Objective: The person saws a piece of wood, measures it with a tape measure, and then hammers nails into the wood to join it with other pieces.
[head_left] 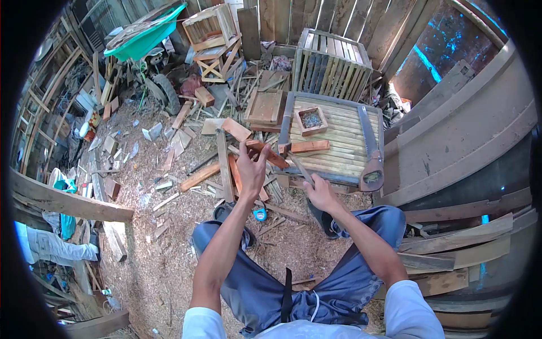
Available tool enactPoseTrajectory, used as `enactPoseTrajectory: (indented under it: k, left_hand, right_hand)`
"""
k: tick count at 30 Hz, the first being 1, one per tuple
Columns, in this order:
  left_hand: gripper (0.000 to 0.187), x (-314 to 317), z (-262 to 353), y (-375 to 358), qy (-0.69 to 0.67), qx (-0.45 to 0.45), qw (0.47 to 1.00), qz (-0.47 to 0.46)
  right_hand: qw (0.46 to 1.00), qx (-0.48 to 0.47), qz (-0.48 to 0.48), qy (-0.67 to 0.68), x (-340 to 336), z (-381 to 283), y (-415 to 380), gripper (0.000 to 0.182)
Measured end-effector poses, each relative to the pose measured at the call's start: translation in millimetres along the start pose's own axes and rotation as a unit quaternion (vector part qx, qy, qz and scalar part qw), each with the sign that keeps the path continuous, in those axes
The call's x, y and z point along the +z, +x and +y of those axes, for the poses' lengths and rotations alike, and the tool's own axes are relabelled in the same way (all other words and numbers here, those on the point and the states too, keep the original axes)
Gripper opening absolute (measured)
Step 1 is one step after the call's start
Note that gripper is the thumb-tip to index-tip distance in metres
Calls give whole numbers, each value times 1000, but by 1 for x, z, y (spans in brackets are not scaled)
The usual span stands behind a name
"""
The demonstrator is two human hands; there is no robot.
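Note:
My left hand [252, 169] is closed round a short reddish wood block [274, 157], with its fingers along the near end. In my right hand [322, 194] is the handle of a hammer [300, 165], slanting up and left. The hammer's head lies close by the far end of the block, over the corner of a low slatted bench [344, 144]. Another wood piece [310, 146] rests on the slats just right of the hammer head. A small wooden box [310, 120] with nails in it sits farther back on the bench.
A handsaw [370, 135] lies along the bench's right side. Behind stands a slatted crate [333, 65]. A blue tape measure [259, 214] is on the ground between my feet, near a long board [224, 166]. Wood offcuts and shavings cover the floor. Another person's leg [59, 246] shows far left.

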State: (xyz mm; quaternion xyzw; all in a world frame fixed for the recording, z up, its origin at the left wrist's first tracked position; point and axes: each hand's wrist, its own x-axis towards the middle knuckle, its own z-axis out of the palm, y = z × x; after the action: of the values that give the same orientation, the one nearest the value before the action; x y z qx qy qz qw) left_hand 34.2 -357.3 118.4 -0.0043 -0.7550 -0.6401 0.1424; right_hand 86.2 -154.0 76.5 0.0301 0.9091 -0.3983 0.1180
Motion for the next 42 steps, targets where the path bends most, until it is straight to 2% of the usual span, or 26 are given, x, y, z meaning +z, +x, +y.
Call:
enactPoseTrajectory:
  k: [4, 8, 11, 12, 14, 17, 20, 23, 26, 29, 32, 35, 38, 40, 41, 42]
  left_hand:
    - [32, 11, -11, 0, -4, 21, 996, 87]
    - [36, 17, -13, -3, 26, 50, 995, 88]
    - [36, 17, -17, -6, 72, 58, 991, 99]
    - [36, 17, -15, -5, 77, 57, 990, 102]
    - [35, 17, -13, -6, 39, 59, 993, 95]
    - [34, 16, -9, -15, 31, 43, 995, 85]
    - [34, 18, -11, -20, 15, 57, 996, 71]
    - [34, 20, -12, -17, 9, 69, 995, 78]
    - [34, 21, -21, -18, 6, 56, 995, 83]
    - [34, 21, -21, -18, 5, 57, 994, 97]
    - [35, 18, -16, -19, 6, 23, 998, 60]
    - [37, 16, -21, -17, 30, 26, 996, 74]
    - [37, 16, -16, -22, 38, 9, 996, 74]
    - [37, 14, -8, -20, 60, 13, 995, 80]
    - [34, 15, -17, -18, 23, 52, 995, 77]
    - [35, 17, -20, -18, 15, 42, 996, 74]
  right_hand:
    - [999, -8, 50, -9, 1, -1, -26, 31]
    - [996, -10, 91, -18, 4, -17, -38, 29]
    - [997, 9, 61, -54, 13, -7, -31, 29]
    - [996, -8, 78, -43, 10, -14, -34, 29]
    - [993, -46, 107, -24, 4, -27, -41, 28]
    - [989, -49, 134, -35, 4, -45, -50, 26]
    - [990, 22, 47, -133, 29, -3, -34, 24]
    - [992, 21, 70, -101, 21, -12, -34, 24]
    - [989, -39, 123, -71, 12, -32, -44, 27]
    - [988, -38, 121, -89, 26, -20, -47, 28]
    - [987, 2, 61, -151, 36, 6, -32, 27]
    - [991, -28, 82, -98, 26, -15, -39, 28]
    - [984, -91, 148, -42, 18, -36, -51, 23]
    - [991, -39, 87, -98, 30, -9, -39, 24]
    - [990, -16, 61, -128, 32, 3, -33, 25]
    - [991, 6, 61, -118, 29, 5, -29, 26]
